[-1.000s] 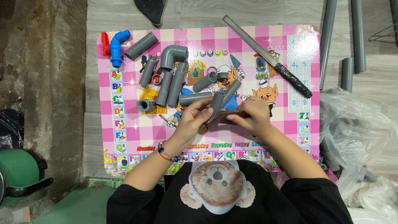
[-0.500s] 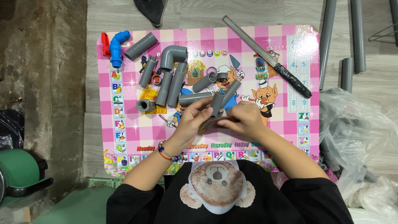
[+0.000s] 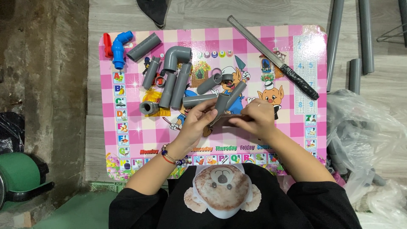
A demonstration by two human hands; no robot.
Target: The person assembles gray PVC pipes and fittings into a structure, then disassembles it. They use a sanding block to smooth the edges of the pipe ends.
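Observation:
Both my hands meet over the middle of a pink checked picture mat [image 3: 127, 135]. My left hand [image 3: 197, 123] grips a short grey pipe piece [image 3: 222, 103] that stands tilted up from my fingers. My right hand [image 3: 256, 116] pinches a brown sheet [image 3: 231, 121], like sandpaper, against the lower end of that pipe piece. The pipe's lower end is hidden by the sheet and my fingers. A beaded bracelet is on my left wrist.
On the mat lie several grey pipe pieces [image 3: 176, 87], a grey elbow [image 3: 176, 56], a blue elbow with a red valve [image 3: 118, 48] and a long saw blade with a black handle [image 3: 271, 57]. Long grey pipes [image 3: 335, 42] and plastic bags [image 3: 364, 140] lie at the right.
My right hand has slid a little to the left along the brown sheet, closer to my left hand. The pipe piece stays in my left hand.

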